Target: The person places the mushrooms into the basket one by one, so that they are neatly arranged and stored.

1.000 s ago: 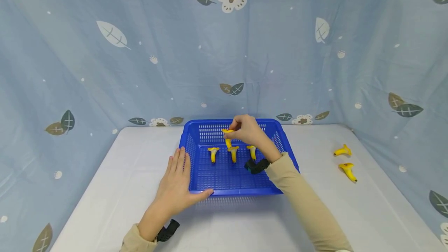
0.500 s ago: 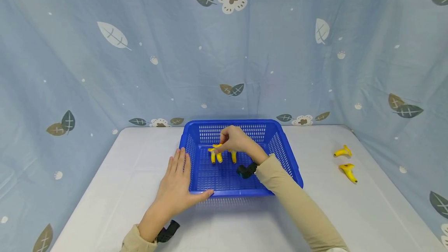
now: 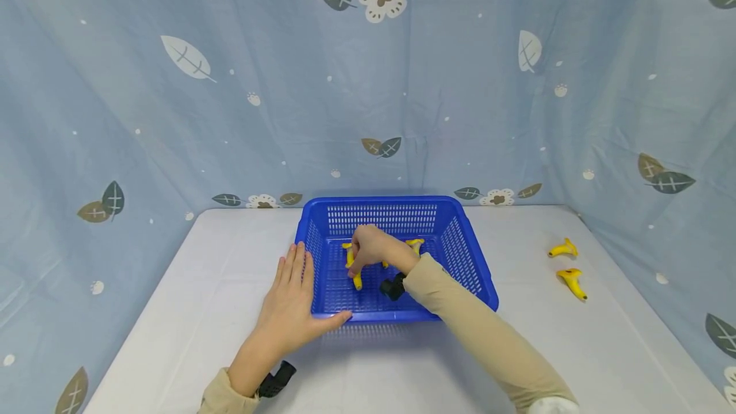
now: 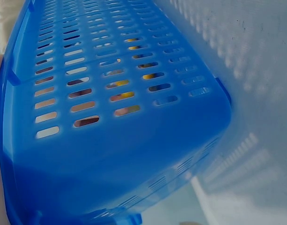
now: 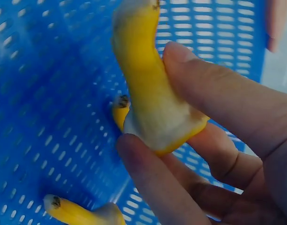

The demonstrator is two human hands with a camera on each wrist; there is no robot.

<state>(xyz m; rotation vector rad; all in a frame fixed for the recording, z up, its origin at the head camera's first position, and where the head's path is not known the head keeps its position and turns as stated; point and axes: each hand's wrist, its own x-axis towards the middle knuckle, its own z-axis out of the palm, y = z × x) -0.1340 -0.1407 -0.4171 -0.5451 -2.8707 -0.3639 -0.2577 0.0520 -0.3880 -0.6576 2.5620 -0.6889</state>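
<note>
My right hand (image 3: 372, 249) is inside the blue plastic basket (image 3: 397, 317), pinching a yellow chanterelle-like mushroom (image 3: 358, 282) between thumb and fingers. In the right wrist view this mushroom (image 5: 145, 79) has a pale flared cap at the fingertips and its stem pointing away. Behind it lie another mushroom (image 3: 349, 253) at the back left and one (image 3: 415, 243) at the back right. A middle mushroom (image 3: 384, 264) is mostly hidden by the hand. My left hand (image 3: 284, 308) rests on the basket's left front corner, fingers straight along the side, thumb along the front rim.
Two more yellow mushrooms, one (image 3: 563, 248) behind the other (image 3: 572, 283), lie on the white table (image 3: 517, 337) right of the basket. A patterned blue curtain (image 3: 276, 94) hangs behind. The basket's slotted wall (image 4: 148, 126) fills much of the left wrist view.
The right hand has carried the mushroom left and down, then toward the front of the basket, past the back row. The left hand has stayed in place.
</note>
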